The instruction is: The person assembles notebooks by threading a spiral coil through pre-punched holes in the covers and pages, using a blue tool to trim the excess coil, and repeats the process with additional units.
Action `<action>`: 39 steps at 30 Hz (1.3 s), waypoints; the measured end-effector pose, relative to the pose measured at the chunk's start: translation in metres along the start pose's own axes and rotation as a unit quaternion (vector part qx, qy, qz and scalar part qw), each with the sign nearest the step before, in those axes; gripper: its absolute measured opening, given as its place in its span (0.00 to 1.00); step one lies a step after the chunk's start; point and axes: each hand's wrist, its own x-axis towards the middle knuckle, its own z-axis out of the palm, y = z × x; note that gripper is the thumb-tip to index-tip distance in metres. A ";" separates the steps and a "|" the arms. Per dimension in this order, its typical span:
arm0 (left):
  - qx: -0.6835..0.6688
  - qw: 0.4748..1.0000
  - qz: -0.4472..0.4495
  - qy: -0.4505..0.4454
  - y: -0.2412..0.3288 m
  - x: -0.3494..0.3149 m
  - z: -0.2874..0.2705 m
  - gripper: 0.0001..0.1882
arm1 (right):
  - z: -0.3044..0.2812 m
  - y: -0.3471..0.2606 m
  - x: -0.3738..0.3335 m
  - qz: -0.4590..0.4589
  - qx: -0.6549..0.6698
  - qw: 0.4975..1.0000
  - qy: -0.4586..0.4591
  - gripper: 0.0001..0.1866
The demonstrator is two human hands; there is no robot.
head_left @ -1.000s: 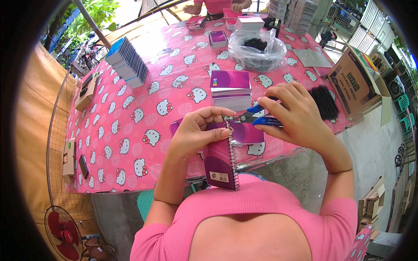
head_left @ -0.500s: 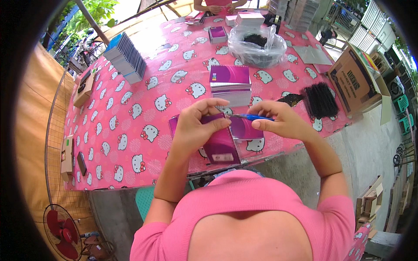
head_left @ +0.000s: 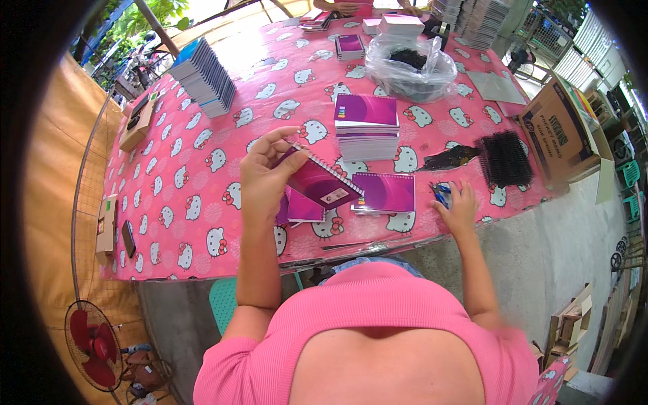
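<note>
My left hand grips a small purple spiral notebook, tilted above the table with its wire-bound edge facing up and right. My right hand is down at the table's near right, thumb and fingers around blue-handled pliers. Between the hands lies another purple notebook, flat, with its spiral along the far edge. Under the held notebook, more purple notebooks lie partly hidden. Just beyond stands a stack of purple-covered notebooks.
Black wire spirals lie beside a black scrap and an open cardboard box. A plastic-lined bowl holds black bits. A tall notebook stack stands far left. Across the table, another person's hand shows.
My right hand has moved right and down to the table with the pliers, away from the notebook. My left hand has shifted left and turned the notebook so its spiral edge shows.
</note>
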 end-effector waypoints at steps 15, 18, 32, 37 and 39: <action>-0.139 0.969 0.010 0.203 -0.071 -0.009 -0.031 0.18 | -0.025 -0.226 0.071 -0.176 0.515 0.839 0.019 0.11; 0.145 0.936 0.058 0.314 -0.091 -0.014 -0.044 0.21 | 0.015 -0.245 0.064 -0.303 0.354 0.879 0.097 0.14; 0.135 0.968 -0.041 0.209 -0.117 -0.024 -0.034 0.08 | 0.044 -0.018 0.152 0.020 0.105 0.989 -0.101 0.12; 0.001 0.993 -0.019 0.117 -0.087 0.010 0.013 0.14 | 0.064 0.009 0.155 0.016 0.083 0.988 -0.128 0.13; -0.010 0.995 -0.004 0.097 -0.071 0.026 0.028 0.15 | 0.052 -0.002 0.163 -0.045 0.140 0.987 -0.058 0.13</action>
